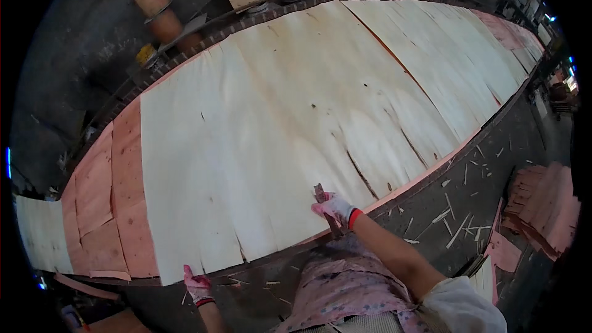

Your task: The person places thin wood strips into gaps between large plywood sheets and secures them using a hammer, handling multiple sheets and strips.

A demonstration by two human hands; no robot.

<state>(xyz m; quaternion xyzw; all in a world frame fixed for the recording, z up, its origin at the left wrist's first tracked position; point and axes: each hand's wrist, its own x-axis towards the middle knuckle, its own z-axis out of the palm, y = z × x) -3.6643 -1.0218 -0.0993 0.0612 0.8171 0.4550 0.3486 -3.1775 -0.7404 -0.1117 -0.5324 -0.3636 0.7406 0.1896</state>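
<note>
A large pale wood veneer sheet [259, 129] lies across a long curved workbench, over reddish veneer sheets [108, 209] that show at its left. My right hand [333, 206], in a pink and white glove, rests on the near edge of the pale sheet with fingers pinched at it. My left hand [197, 285], also gloved, is at the sheet's near left corner, fingers curled by the edge. Dark splits run through the sheet close to my right hand.
More pale veneer [444, 55] continues along the bench to the far right. A stack of reddish veneer pieces [542, 206] sits on the floor at right among wood splinters. Round wooden spools [154, 6] and a box stand behind the bench.
</note>
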